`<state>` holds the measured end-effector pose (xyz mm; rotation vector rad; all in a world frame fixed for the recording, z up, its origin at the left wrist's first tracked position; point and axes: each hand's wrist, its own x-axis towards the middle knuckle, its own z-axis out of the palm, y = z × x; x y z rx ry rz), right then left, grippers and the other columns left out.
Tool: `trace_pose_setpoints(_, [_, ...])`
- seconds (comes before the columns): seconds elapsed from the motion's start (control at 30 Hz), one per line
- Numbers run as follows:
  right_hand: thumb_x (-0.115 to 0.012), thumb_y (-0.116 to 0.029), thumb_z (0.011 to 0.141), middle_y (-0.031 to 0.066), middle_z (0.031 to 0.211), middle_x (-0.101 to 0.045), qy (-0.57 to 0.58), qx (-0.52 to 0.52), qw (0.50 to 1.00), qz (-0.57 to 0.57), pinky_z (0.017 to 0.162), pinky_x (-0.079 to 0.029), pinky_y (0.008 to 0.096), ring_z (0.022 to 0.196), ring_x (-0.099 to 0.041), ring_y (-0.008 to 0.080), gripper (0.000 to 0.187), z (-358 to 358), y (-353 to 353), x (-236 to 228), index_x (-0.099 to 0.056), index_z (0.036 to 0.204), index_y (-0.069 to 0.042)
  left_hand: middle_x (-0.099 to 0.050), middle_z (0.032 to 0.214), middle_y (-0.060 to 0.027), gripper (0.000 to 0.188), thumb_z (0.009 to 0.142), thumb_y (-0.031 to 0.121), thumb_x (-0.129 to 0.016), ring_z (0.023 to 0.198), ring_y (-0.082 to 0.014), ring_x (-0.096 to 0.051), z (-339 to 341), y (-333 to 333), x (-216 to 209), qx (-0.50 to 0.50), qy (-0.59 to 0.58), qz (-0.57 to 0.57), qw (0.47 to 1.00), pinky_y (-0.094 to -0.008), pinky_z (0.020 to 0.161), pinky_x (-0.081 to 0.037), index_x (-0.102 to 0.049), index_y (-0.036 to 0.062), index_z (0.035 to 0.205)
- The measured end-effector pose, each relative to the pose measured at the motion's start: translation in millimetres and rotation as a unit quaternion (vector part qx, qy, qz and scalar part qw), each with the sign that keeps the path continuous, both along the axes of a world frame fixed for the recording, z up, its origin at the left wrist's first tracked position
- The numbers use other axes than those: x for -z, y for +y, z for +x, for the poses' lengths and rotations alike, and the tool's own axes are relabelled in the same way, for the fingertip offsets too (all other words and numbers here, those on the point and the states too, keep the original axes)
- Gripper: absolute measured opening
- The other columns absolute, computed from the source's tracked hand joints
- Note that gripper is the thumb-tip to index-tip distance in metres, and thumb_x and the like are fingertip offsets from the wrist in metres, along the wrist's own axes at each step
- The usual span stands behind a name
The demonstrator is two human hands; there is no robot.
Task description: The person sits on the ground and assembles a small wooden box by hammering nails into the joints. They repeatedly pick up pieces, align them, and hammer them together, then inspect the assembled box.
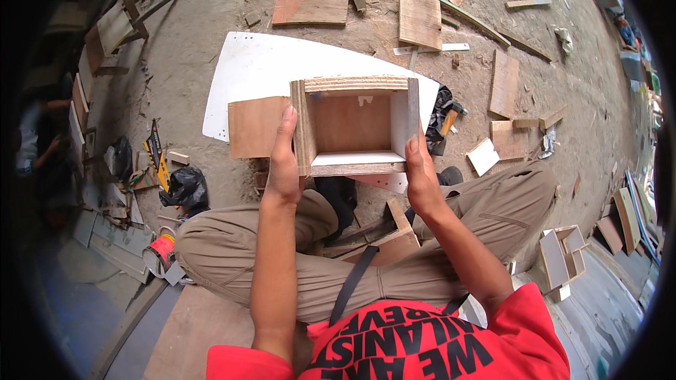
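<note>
Between my two hands is a small open wooden box (352,123), its open side facing up toward me. Its walls are rough plywood edges, with white faces on the inner right and near sides and a brown bottom. My left hand (284,162) grips the left wall, thumb lying along the outer edge. On the opposite wall my right hand (421,176) is closed, thumb near the lower right corner. Beyond and partly under the box lies a large white board (246,63). A square brown wood piece (257,127) rests on it beside my left hand.
A hammer (451,121) lies on a black plastic bag at the right. To the left are a yellow-and-black handsaw (158,158), another black bag (186,186) and a red can (160,250). Wood offcuts (421,20) litter the ground. A small compartmented wooden frame (561,257) stands by my right knee.
</note>
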<state>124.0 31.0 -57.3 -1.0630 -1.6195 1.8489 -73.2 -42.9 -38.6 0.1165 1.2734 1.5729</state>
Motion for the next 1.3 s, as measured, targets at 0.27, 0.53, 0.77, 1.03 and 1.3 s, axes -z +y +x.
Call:
trace_pose_setpoints(0.27, [-0.038, -0.048, 0.103, 0.0203, 0.158, -0.022, 0.038, 0.034, 0.999, -0.016, 0.119, -0.015, 0.0364, 0.146, -0.021, 0.0282, 0.077, -7.6, -4.3, 0.6, -0.009, 0.156, -0.001, -0.05, 0.14, -0.0151, 0.071, 0.102, 0.055, -0.031, 0.13, -0.0237, -0.048, -3.3, -2.4, 3.6, 0.04, 0.051, 0.016, 0.998, -0.0351, 0.109, -0.039, -0.04, -0.0026, 0.143])
trace_pose_setpoints(0.53, [-0.02, -0.084, 0.087, 0.0188, 0.16, -0.018, 0.095, 0.041, 0.994, -0.016, 0.121, -0.009, 0.0413, 0.15, -0.012, 0.0297, 0.103, -2.0, 5.1, 20.2, -0.012, 0.157, -0.009, -0.048, 0.142, -0.0226, 0.111, 0.083, 0.088, -0.016, 0.138, -0.0318, -0.04, -71.5, -20.3, 27.3, 0.065, 0.199, -0.03, 0.977, -0.0442, 0.113, -0.033, -0.029, 0.0009, 0.15])
trace_pose_setpoints(0.77, [-0.018, -0.086, 0.084, 0.0295, 0.158, -0.012, 0.189, 0.051, 0.98, -0.029, 0.121, -0.001, 0.0446, 0.151, -0.006, 0.0339, 0.108, 0.4, 57.1, 37.7, -0.007, 0.156, -0.007, -0.028, 0.158, -0.0101, 0.129, 0.056, 0.082, -0.071, 0.147, -0.0304, -0.025, -115.0, -45.8, 22.8, 0.341, 0.778, -0.124, 0.512, -0.0605, 0.118, -0.015, -0.018, 0.0199, 0.156])
trace_pose_setpoints(1.03, [-0.03, -0.078, 0.091, 0.0276, 0.159, -0.013, 0.165, -0.023, 0.986, -0.009, 0.121, -0.009, 0.0434, 0.15, -0.01, 0.0352, 0.1, -3.8, 42.2, 33.9, -0.007, 0.157, -0.007, -0.026, 0.156, -0.015, 0.134, 0.047, 0.07, -0.083, 0.146, -0.0357, -0.022, -95.2, -39.5, 41.2, 0.359, 0.762, -0.208, 0.498, -0.0654, 0.114, -0.018, -0.024, 0.0173, 0.155])
trace_pose_setpoints(1.3, [-0.037, -0.062, 0.099, 0.0213, 0.16, -0.015, 0.198, -0.029, 0.979, -0.039, 0.122, -0.005, 0.038, 0.151, -0.007, 0.0276, 0.084, 11.0, 56.9, 43.0, -0.019, 0.154, -0.001, -0.033, 0.147, -0.018, 0.139, 0.044, 0.076, -0.081, 0.143, -0.033, -0.025, -55.2, -66.7, 58.0, 0.285, 0.769, -0.174, 0.545, -0.069, 0.112, -0.017, -0.029, 0.0054, 0.151])
